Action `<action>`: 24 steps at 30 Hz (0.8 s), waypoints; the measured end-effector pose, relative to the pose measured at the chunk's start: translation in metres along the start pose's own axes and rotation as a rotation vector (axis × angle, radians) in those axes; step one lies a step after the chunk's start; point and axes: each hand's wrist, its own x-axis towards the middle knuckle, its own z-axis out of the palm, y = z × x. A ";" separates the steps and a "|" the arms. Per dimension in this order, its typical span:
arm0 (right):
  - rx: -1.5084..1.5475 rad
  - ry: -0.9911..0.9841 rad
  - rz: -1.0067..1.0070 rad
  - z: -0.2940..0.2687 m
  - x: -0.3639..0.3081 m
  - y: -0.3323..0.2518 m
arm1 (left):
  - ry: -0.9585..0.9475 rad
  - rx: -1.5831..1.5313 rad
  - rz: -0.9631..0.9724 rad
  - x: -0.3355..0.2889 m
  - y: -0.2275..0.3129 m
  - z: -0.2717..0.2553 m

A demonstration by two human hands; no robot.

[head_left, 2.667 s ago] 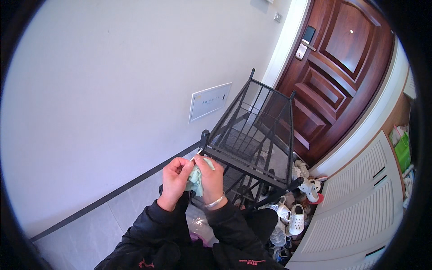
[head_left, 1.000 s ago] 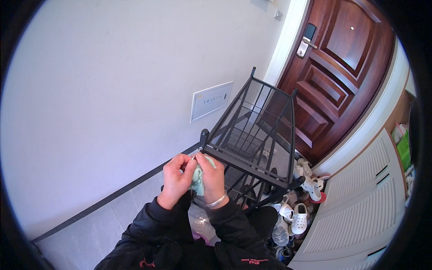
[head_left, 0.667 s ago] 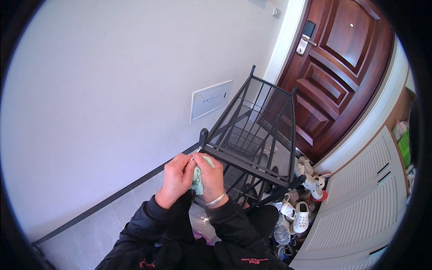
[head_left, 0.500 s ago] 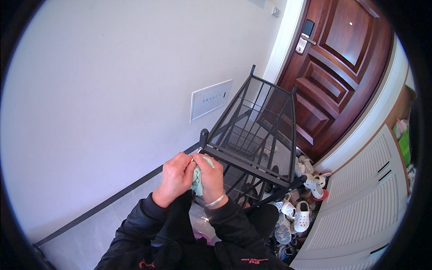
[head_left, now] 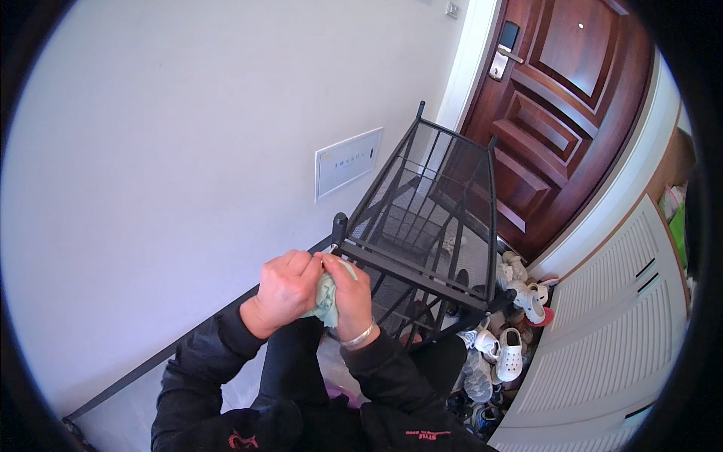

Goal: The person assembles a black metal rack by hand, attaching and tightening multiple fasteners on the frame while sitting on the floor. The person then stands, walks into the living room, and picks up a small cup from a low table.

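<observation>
At the lower left my black jacket (head_left: 199, 369) is showing a red emblem (head_left: 242, 439). My left hand (head_left: 285, 290) is sitting with its fingers curled closed; I can't tell whether they're gripping anything. A pale green cloth (head_left: 325, 299) is lying crumpled between my hands, and the fingers of my right hand (head_left: 352, 303) are gripping it. Beyond, a wall panel (head_left: 346, 175) is carrying small blue characters, too small to read. A black rack (head_left: 410, 275) is standing just past my fingers. Red lettering (head_left: 425, 435) is crossing my jacket's right side. White shoes (head_left: 510, 363) are lying beside a slatted cabinet (head_left: 595, 320).
</observation>
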 end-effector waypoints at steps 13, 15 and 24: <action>-0.217 -0.062 0.031 -0.024 -0.018 0.017 | 0.177 -0.409 -0.487 -0.057 0.029 0.021; -0.226 -0.071 0.102 -0.038 -0.029 0.028 | 0.192 -0.441 -0.531 -0.079 0.042 0.032; -0.279 0.076 0.225 -0.069 -0.035 0.092 | 0.102 -0.381 -0.607 -0.141 0.032 0.075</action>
